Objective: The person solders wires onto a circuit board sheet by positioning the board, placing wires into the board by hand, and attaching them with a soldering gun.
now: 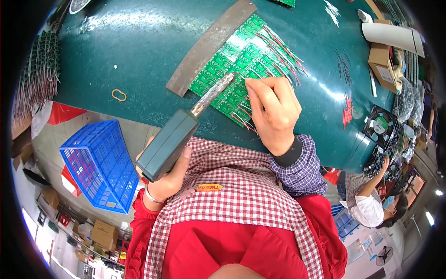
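Note:
My left hand (168,180) is wrapped round a soldering iron (171,143) with a dark green, box-shaped body. Its worn metal tip points up and to the right, over a panel of green circuit boards (222,59). Beside the tip, thumb and fingers of my right hand (278,116) are pinched together just over the panel; anything between them is too small to make out. Red and white wires (281,50) stick out from the panel's right side. Along its upper left edge lies a heavy, dull metal bar (204,49).
Loose dark wires (343,66) and red wires (348,110) lie right on the green table (139,51), near a black fan (380,125) and a cardboard box (383,67). A rubber band (119,95) lies left. Below is a blue crate (100,162). A co-worker (369,207) is at right.

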`<state>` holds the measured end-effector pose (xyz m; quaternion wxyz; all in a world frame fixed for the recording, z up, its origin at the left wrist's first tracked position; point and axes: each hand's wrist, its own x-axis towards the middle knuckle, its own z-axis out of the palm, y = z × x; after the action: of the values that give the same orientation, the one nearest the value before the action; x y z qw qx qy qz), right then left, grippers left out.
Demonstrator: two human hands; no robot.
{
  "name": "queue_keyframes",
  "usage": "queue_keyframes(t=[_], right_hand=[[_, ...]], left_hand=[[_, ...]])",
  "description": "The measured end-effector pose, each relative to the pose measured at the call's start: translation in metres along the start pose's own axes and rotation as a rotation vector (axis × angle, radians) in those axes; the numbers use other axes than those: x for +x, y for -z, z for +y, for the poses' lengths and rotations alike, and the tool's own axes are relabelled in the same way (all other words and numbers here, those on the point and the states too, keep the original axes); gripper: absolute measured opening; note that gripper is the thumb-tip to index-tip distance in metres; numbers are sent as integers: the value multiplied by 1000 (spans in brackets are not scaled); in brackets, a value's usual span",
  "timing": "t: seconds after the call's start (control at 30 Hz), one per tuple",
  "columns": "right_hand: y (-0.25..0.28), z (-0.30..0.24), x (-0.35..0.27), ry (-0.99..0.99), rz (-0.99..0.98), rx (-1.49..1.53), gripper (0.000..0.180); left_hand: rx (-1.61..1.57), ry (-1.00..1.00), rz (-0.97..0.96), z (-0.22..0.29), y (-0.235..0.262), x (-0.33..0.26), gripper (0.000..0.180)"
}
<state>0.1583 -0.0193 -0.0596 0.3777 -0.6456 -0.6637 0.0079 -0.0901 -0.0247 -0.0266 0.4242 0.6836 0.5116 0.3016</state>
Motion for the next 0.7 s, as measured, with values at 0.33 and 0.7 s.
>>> queue_keyframes(t=[0.33,0.7], right_hand=[[-1,0,0,-13,3,13,24],[-1,1,0,-12,-2,2,22]], left_hand=[[-6,-5,-29,3,-2,1,22],[-24,82,-49,4,1,-5,25]])
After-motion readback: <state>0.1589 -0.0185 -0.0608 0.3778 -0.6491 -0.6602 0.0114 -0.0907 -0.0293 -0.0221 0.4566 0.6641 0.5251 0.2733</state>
